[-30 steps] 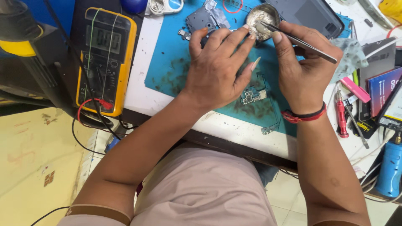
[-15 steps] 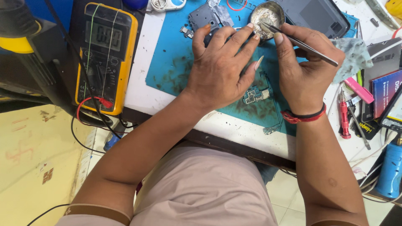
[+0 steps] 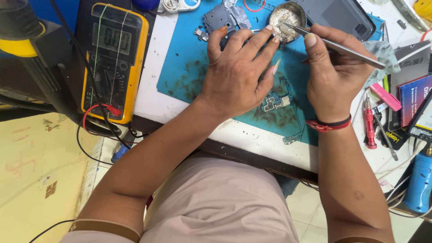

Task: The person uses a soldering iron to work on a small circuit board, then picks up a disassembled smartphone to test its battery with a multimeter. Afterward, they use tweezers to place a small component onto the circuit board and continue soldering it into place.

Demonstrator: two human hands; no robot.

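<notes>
My right hand (image 3: pixel 335 74) grips a pair of metal tweezers (image 3: pixel 342 46), whose tip reaches into a small round tin (image 3: pixel 287 15) of grey paste at the top of the blue work mat (image 3: pixel 189 72). My left hand (image 3: pixel 238 74) lies flat on the mat with fingers spread, its fingertips touching the tin's near side and a grey phone part (image 3: pixel 220 18). A small circuit board (image 3: pixel 275 102) lies on the mat between my two hands.
A yellow multimeter (image 3: pixel 112 58) with red and black leads stands at the left. A dark phone body (image 3: pixel 337 15) lies at the top right. Screwdrivers (image 3: pixel 369 128), a pink tool (image 3: pixel 384 96), boxes and a blue cylinder (image 3: pixel 418 182) crowd the right edge.
The view has shifted slightly. My left hand's fingers have spread a little wider beside the tin. The tweezers' tip stays in the tin.
</notes>
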